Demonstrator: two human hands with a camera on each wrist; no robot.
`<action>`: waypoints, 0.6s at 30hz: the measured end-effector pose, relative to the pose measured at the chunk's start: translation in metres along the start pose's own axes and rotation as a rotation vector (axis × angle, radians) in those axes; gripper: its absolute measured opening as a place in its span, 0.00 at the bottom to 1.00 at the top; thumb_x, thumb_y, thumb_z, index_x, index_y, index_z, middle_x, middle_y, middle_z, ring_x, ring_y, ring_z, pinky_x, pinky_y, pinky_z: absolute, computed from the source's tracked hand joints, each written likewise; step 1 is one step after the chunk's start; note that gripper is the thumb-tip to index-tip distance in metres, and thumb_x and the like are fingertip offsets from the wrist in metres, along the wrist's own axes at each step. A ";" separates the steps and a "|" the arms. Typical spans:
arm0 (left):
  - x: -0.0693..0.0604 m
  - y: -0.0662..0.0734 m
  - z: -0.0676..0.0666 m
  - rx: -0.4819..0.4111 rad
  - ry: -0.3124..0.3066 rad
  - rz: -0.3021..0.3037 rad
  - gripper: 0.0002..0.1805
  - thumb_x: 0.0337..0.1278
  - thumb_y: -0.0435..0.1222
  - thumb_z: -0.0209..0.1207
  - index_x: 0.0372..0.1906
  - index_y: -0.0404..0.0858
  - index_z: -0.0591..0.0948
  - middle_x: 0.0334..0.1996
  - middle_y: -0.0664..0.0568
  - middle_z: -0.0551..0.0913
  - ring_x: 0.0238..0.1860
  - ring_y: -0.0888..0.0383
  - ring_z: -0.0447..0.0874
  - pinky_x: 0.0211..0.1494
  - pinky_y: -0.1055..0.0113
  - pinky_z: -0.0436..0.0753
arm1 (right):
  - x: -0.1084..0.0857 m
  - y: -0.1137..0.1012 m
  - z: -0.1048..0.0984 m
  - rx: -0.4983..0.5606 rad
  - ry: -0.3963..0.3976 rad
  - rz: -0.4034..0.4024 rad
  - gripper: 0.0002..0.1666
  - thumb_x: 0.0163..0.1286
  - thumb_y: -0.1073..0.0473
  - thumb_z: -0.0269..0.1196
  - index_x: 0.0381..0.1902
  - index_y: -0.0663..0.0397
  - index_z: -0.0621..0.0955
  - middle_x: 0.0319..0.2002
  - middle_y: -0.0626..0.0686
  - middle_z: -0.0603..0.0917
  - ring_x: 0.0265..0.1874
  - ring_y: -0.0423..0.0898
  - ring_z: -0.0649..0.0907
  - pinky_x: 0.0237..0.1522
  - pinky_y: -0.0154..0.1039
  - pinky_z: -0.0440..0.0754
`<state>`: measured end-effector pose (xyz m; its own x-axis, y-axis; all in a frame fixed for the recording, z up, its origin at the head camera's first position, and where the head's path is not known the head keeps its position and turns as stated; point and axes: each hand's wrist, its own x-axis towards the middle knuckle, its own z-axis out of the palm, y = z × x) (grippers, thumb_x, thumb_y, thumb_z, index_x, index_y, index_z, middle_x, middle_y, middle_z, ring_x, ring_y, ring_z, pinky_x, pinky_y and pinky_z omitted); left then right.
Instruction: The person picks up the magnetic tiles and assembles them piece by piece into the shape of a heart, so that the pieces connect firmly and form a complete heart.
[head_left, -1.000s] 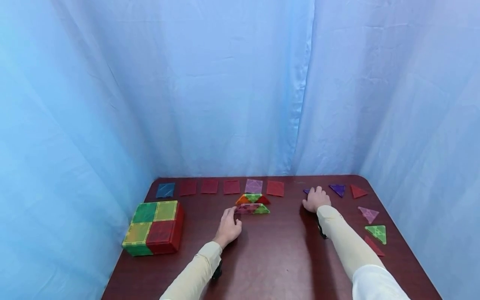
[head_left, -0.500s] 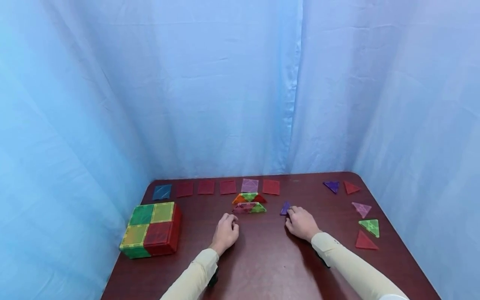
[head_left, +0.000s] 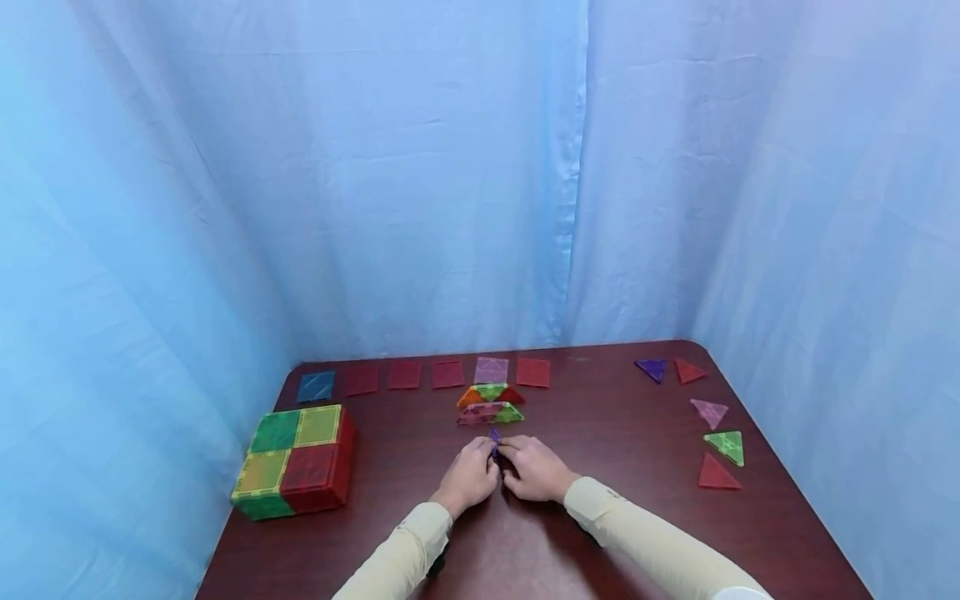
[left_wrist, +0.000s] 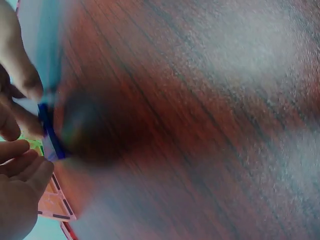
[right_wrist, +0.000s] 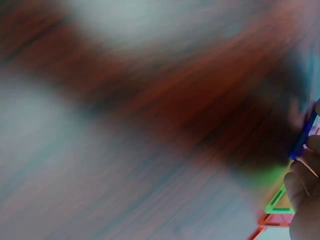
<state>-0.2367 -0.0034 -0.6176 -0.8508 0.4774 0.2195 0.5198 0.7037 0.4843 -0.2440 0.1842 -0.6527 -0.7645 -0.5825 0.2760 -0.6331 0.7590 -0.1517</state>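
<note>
Notably, left wrist view bares edge of purple tile (left_wrist: 51,132), mostly finger-covered in head view, left hand (head_left: 470,472) and right hand (head_left: 536,468) curled, pinching it, tile at left's one o'clock, right's ten o'clock.

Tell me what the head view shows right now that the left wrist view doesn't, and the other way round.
Only the head view: the multicoloured block at the left and the loose green triangle at the right.

Only the left wrist view: dark strips along the frame of a pink-edged tile.

Both: the left hand and right hand at the purple tile, over the dark red table.
</note>
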 end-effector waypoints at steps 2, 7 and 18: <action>0.000 -0.002 0.001 0.028 -0.022 -0.003 0.19 0.59 0.28 0.57 0.55 0.27 0.83 0.56 0.39 0.83 0.56 0.46 0.85 0.60 0.56 0.83 | 0.007 -0.004 0.003 -0.005 -0.012 0.016 0.25 0.63 0.56 0.63 0.56 0.63 0.84 0.56 0.59 0.85 0.57 0.54 0.83 0.55 0.52 0.83; -0.003 -0.008 0.001 0.061 -0.039 -0.005 0.23 0.56 0.27 0.57 0.58 0.26 0.80 0.59 0.37 0.81 0.58 0.44 0.84 0.60 0.54 0.83 | 0.015 -0.010 0.005 0.016 0.004 0.019 0.21 0.59 0.59 0.64 0.50 0.60 0.81 0.49 0.55 0.86 0.49 0.53 0.84 0.48 0.51 0.83; -0.008 -0.021 -0.004 0.105 -0.101 -0.053 0.29 0.56 0.29 0.59 0.66 0.31 0.76 0.59 0.41 0.83 0.57 0.46 0.85 0.60 0.55 0.83 | 0.002 0.007 -0.010 0.075 -0.001 0.086 0.26 0.61 0.60 0.65 0.58 0.55 0.77 0.56 0.54 0.82 0.56 0.50 0.82 0.54 0.52 0.81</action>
<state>-0.2408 -0.0240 -0.6260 -0.8681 0.4847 0.1073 0.4840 0.7781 0.4004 -0.2491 0.1912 -0.6437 -0.8166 -0.5162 0.2583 -0.5722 0.7826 -0.2452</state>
